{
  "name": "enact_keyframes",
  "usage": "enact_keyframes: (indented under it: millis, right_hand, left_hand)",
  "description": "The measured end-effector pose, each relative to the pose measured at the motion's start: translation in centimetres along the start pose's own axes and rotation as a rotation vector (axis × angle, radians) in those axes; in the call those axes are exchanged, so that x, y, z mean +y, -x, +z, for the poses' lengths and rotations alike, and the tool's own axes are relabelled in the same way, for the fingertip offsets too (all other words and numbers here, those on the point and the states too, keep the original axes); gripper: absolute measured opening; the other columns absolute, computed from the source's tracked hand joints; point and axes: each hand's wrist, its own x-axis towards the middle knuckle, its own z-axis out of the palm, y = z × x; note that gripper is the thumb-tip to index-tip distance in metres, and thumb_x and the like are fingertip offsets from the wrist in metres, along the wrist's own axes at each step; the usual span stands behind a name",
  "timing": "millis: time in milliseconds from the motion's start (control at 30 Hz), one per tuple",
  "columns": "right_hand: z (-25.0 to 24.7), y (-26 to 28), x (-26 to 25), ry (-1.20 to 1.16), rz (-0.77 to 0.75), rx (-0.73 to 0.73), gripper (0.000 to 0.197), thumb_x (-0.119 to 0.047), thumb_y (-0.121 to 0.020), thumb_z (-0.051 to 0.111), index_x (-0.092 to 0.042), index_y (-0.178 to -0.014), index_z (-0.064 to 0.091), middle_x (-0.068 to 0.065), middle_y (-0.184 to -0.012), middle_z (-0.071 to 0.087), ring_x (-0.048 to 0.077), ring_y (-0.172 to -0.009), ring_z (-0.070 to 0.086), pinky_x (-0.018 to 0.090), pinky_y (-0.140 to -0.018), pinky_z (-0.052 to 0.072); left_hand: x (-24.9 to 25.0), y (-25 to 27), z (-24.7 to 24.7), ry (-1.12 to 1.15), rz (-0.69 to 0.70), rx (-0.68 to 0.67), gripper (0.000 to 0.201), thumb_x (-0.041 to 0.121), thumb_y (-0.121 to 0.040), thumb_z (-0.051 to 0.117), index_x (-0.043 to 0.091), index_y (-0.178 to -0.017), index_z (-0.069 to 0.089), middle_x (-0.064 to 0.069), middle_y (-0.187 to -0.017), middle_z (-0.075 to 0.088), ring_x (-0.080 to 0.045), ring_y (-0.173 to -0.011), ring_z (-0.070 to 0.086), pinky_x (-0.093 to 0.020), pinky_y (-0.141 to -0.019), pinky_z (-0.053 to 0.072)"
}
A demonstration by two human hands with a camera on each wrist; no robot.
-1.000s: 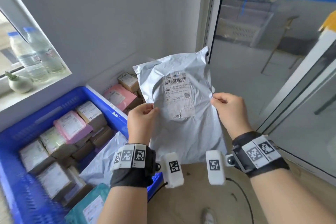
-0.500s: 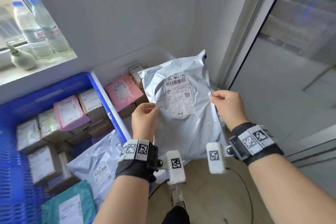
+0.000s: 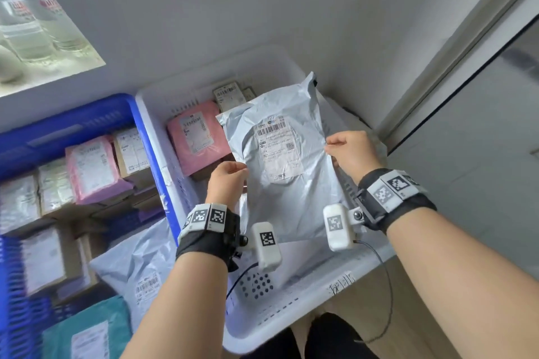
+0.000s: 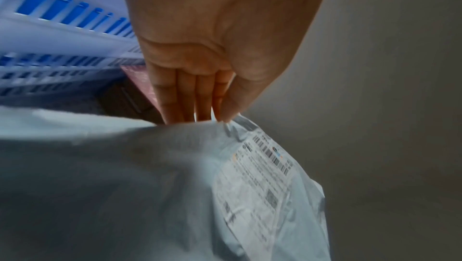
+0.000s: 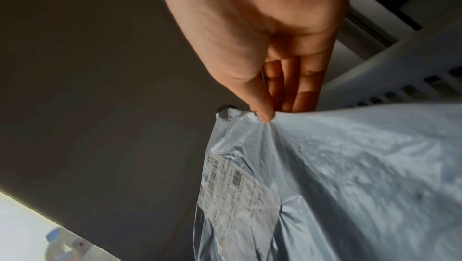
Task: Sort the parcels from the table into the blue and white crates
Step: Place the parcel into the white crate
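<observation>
The left hand (image 3: 226,181) and right hand (image 3: 351,153) pinch the side edges of the grey parcel (image 3: 287,183) (label up), its long axis running toward the far wall of the white crate (image 3: 186,90) directly below.

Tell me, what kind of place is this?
Probably a small parcel-sorting corner in an ordinary room. A blue crate and a white crate hold labelled parcels, both hands hold a grey mailer bag, and water bottles stand on a windowsill.

Blue crate (image 3: 87,114) left, touching white crate (image 3: 294,297) right; held parcel (image 3: 285,183) above white crate.
</observation>
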Motion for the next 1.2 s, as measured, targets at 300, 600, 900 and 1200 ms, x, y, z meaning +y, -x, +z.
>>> enact_keyframes:
  millis: [300,600,900,1200]
  right_hand:
    - [6.1,-5.4,3.3,0.174,0.156,-0.287,0.014,-0.001,-0.083,0.07,-0.013,-0.088,0.075,0.004,-0.085,0.069,0.032,-0.093,0.068,0.048,-0.089,0.056]
    - [9.0,-7.1,9.1,0.428,0.222,-0.417,0.03,0.001,-0.088,0.057,-0.021,-0.07,0.065,0.008,-0.087,0.07,0.035,-0.088,0.067,0.043,-0.082,0.058]
    - [9.9,-8.3,11.9,0.599,0.118,-0.433,0.02,-0.003,-0.091,0.052,-0.006,-0.1,0.069,0.011,-0.104,0.069,0.032,-0.093,0.063,0.038,-0.08,0.053]
    - [11.2,-8.2,13.6,0.617,0.124,-0.394,0.021,-0.001,-0.089,0.046,-0.005,-0.1,0.063,0.016,-0.101,0.066,0.038,-0.091,0.061,0.042,-0.077,0.052]
  left_hand:
    - [-5.9,-3.8,1.8,-0.099,-0.245,0.019,0.012,0.006,-0.09,0.055,0.011,-0.101,0.054,-0.013,-0.102,0.061,-0.026,-0.082,0.062,-0.034,-0.071,0.056]
    - [-10.4,-4.7,4.8,-0.231,-0.429,-0.09,0.02,0.009,-0.092,0.054,0.017,-0.075,0.048,-0.014,-0.082,0.056,-0.026,-0.074,0.055,-0.038,-0.076,0.053]
    - [-13.5,-5.9,5.8,-0.226,-0.552,0.112,0.081,0.044,-0.082,0.074,0.007,-0.142,0.035,-0.009,-0.129,0.053,-0.024,-0.107,0.06,-0.033,-0.091,0.045]
    - [-16.7,-7.7,7.0,-0.11,-0.683,0.08,0.094,0.058,-0.075,0.075,0.009,-0.146,0.037,-0.01,-0.145,0.048,-0.029,-0.128,0.049,-0.031,-0.088,0.035]
